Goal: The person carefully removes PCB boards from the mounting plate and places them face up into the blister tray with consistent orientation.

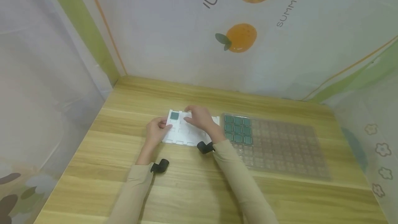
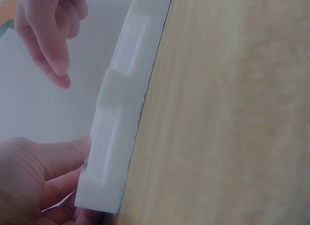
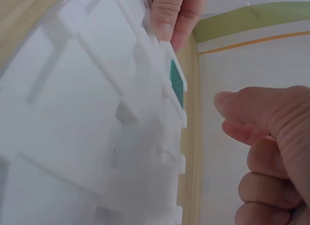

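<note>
A white tray (image 1: pixel 186 137) with raised dividers lies on the table. My left hand (image 1: pixel 156 131) grips its left edge, thumb on top and fingers low at the side. One green square chip (image 1: pixel 174 115) sits in the tray's far left pocket; in the right wrist view the green chip (image 3: pixel 177 82) shows near the left hand's fingers. Above the tray's far side hovers my right hand (image 1: pixel 202 118), thumb and index finger apart with nothing visible between them. In the right wrist view, the right hand's (image 3: pixel 271 138) other fingers are curled in.
To the right, a clear plastic tray (image 1: pixel 286 144) of many small pockets lies close beside the white one. Several green chips (image 1: pixel 237 129) fill its left end. A printed curtain (image 1: pixel 174 44) hangs behind the wooden table (image 1: pixel 183 189).
</note>
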`<state>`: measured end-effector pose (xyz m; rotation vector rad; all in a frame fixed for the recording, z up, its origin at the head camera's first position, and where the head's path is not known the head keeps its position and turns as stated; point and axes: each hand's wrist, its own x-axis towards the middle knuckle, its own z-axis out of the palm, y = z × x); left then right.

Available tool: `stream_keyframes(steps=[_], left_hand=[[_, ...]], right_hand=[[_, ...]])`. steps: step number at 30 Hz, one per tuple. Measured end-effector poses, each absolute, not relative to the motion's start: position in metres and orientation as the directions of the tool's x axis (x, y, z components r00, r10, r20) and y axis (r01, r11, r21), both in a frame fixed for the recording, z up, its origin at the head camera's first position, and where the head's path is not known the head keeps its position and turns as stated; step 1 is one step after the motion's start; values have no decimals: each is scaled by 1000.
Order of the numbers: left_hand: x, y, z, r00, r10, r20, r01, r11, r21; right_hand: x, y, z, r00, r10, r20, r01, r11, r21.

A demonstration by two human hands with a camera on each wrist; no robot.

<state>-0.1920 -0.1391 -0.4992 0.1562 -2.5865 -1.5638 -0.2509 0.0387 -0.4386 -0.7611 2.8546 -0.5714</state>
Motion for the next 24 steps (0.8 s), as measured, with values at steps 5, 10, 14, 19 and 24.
stream_keyframes(steps=[5, 10, 14, 19, 24], left_hand=[[-192, -139, -498, -990, -140, 36, -34, 466, 884], [-192, -140, -499, -988, -140, 60, -13, 473, 881], [-192, -140, -500, -986, -141, 92, 14, 477, 879], [-192, -140, -499, -986, -141, 88, 10, 477, 879], [-190, -140, -497, -988, -137, 64, -10, 478, 878]], right_hand=[[-254, 29, -443, -863, -505, -35, -456, 806, -377], [-258, 21, -449, -862, -506, -42, -453, 804, -385], [-260, 14, -453, -860, -507, -59, -453, 811, -371], [-262, 8, -457, -857, -509, -82, -452, 818, -356], [-263, 4, -461, -861, -502, -83, -447, 824, -347]])
